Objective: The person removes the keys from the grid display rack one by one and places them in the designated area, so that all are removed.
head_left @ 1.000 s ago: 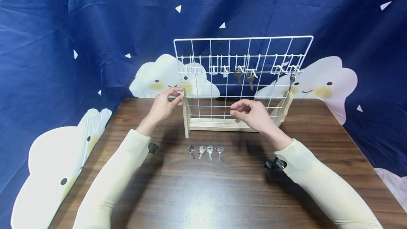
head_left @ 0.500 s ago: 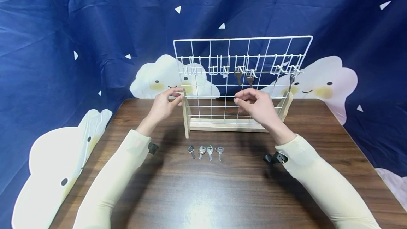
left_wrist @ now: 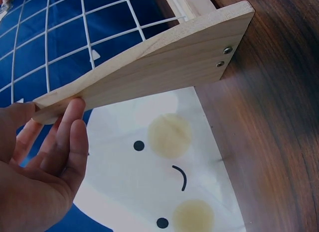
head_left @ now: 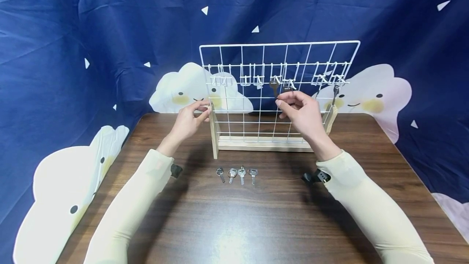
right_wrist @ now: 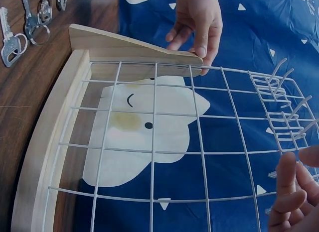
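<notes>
My left hand [head_left: 187, 120] pinches the upper end of the wooden side panel [left_wrist: 154, 67] of a white wire grid rack [head_left: 280, 44]. My right hand [head_left: 304, 113] is raised before the grid, its thumb and forefinger near the lower end of a dark hanging key [head_left: 274, 86]. In the right wrist view a gap shows between these fingertips, with nothing plainly gripped. Beside it hangs a second key [head_left: 287, 86], its lower part hidden behind the right hand. Several white hooks [right_wrist: 293, 112] line the grid, and more keys hang at its right end.
Several loose keys, one of them a silver key [head_left: 242, 175], lie in a row on the dark wooden table [head_left: 227, 215] before the rack. Behind stands a blue curtain [head_left: 146, 19] with cloud prints. A wooden bar [head_left: 260, 146] joins the rack's sides at the bottom.
The right hand has risen and shifted slightly right, from low before the grid up to the hanging keys. The left hand keeps its place on the side panel.
</notes>
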`<state>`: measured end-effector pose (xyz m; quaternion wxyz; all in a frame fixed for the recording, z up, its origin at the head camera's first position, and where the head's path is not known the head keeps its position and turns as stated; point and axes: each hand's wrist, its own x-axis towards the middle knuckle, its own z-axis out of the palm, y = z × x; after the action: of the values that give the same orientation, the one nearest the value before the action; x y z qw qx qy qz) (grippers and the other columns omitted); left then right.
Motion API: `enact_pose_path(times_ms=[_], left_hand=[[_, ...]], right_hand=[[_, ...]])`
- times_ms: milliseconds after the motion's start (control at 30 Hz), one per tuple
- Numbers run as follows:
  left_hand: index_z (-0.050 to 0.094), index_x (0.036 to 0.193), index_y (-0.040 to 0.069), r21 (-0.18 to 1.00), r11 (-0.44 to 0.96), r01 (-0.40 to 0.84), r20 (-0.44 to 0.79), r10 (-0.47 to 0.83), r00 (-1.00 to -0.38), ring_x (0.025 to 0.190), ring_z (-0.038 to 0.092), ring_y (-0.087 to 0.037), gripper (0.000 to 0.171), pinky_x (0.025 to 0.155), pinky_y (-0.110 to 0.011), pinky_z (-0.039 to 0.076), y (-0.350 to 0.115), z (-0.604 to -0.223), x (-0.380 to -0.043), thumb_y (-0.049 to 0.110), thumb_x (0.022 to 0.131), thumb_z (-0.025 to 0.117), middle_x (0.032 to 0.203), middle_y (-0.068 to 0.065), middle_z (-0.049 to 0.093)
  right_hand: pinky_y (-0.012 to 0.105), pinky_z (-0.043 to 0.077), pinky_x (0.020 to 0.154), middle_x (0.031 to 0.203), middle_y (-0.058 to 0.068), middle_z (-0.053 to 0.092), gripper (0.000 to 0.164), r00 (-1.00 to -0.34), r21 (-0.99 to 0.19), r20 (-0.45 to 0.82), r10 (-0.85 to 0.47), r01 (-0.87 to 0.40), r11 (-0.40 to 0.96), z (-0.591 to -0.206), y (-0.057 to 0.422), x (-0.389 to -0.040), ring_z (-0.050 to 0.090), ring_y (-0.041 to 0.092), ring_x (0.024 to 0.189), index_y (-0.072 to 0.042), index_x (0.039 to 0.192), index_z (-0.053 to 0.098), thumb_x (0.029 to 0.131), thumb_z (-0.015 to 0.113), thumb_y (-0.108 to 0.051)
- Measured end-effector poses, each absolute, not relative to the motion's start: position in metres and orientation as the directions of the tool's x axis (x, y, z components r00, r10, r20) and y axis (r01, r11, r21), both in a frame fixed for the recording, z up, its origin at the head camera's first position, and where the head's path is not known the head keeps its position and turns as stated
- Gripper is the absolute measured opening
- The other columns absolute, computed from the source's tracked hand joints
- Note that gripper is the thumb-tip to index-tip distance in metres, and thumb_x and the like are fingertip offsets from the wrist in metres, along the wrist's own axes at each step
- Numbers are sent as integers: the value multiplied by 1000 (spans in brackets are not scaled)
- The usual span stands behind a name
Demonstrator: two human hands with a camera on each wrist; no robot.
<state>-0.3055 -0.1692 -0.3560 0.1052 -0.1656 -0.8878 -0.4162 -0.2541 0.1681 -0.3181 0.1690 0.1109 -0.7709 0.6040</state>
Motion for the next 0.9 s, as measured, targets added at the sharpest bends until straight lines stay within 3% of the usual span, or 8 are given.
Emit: enact_pose_path(times_ms=[200,400,633,900], left_hand=[[63,131,14,696,608,381,327,204,-923,86,77,-29,34,69,-33,60,-169,-356,-305,27,99,64,108,-13,74],[63,130,14,714,590,377,321,203,-925,88,77,-31,33,74,-39,62,-169,-356,-305,26,99,64,110,-14,73],[63,131,14,708,598,376,320,203,-925,87,77,-31,34,74,-39,61,-170,-356,-305,26,99,63,109,-14,74],[63,131,14,712,594,375,318,204,-926,89,76,-35,34,74,-41,61,-170,-356,-305,27,100,63,111,-15,73]], right_hand=[[22,56,58,84,-3,74,26,-899,-890,432,72,-413,192,-315,165,-259,65,14,55,1,111,69,91,73,-16],[21,55,57,90,3,75,31,-891,-892,442,104,-425,154,-315,162,-262,64,10,55,2,116,67,91,73,-15],[25,58,59,87,-4,72,32,-875,-884,467,127,-455,109,-316,156,-267,65,16,55,3,118,67,90,73,-11],[22,56,57,85,-3,72,25,-839,-857,515,175,-503,110,-317,149,-272,62,7,52,0,112,71,89,73,-10]])
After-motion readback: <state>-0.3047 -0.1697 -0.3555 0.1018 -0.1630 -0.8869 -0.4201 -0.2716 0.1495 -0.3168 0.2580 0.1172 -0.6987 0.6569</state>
